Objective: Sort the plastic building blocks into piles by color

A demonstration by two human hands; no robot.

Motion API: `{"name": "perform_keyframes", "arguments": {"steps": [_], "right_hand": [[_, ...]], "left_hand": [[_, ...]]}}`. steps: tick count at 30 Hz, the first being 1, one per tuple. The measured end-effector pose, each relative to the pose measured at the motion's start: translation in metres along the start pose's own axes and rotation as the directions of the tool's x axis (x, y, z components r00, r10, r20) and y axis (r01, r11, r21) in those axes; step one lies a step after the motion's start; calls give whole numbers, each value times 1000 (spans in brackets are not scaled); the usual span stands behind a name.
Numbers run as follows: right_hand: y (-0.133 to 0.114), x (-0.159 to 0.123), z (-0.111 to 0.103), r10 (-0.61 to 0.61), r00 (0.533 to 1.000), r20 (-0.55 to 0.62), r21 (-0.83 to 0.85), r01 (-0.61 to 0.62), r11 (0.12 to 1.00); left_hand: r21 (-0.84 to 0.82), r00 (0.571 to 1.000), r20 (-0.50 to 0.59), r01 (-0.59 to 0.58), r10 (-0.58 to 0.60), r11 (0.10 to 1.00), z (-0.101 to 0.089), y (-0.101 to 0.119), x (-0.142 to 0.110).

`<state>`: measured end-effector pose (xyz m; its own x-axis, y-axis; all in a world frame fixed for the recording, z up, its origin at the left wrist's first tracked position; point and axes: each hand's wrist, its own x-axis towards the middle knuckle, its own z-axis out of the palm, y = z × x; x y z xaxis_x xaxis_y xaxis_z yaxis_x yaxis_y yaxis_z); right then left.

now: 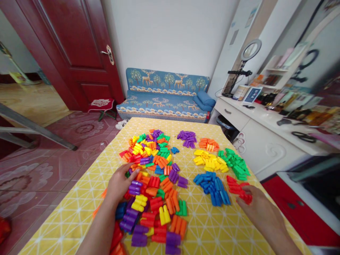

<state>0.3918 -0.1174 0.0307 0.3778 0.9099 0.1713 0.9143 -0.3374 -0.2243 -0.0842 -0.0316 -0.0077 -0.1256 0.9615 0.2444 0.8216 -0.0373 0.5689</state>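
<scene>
A big mixed heap of coloured plastic blocks (151, 170) covers the left and middle of the yellow tablecloth (207, 230). To its right lie sorted piles: purple (187, 138), orange (209, 144), yellow (209, 161), green (235, 164), blue (212, 186) and red (236, 186). My left hand (119, 182) lies on the mixed heap with its fingers stretched over the blocks. My right hand (256, 205) rests at the red pile, its fingertips pinched on a red block (247, 198).
A white dresser (255, 141) with a ring light (249, 51) and bottles stands close to the table's right side. Behind the table is a blue patterned sofa (164, 95); a red door (74, 53) is at the left. A metal ladder rail (34, 131) crosses the tiled floor.
</scene>
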Motion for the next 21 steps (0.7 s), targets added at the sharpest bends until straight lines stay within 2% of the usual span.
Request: {"name": "perform_keyframes", "arguments": {"steps": [2,4,9,14,18,21], "right_hand": [[25,-1,11,38,999,13,-34,-38,999],[35,-6,21,57,998,13,-34,-56,998],[32,-11,35,67,990,-127,109,-53,993],[32,-9,31,46,977,-210,211,-1,978],[9,-16,19,39,959,-280,205,20,979],[-36,-30,19,-85,971,-223,365,164,916]], "left_hand": [[6,1000,5,6,-6,1000,0,-1,0],[12,1000,4,-2,2,1000,0,-2,0],[22,1000,-9,-7,7,1000,1,-2,0],[1,1000,-12,-5,5,1000,0,-1,0],[-12,1000,-23,-13,12,1000,-1,2,-1],[-6,999,-30,-16,16,1000,-2,3,-1]]}}
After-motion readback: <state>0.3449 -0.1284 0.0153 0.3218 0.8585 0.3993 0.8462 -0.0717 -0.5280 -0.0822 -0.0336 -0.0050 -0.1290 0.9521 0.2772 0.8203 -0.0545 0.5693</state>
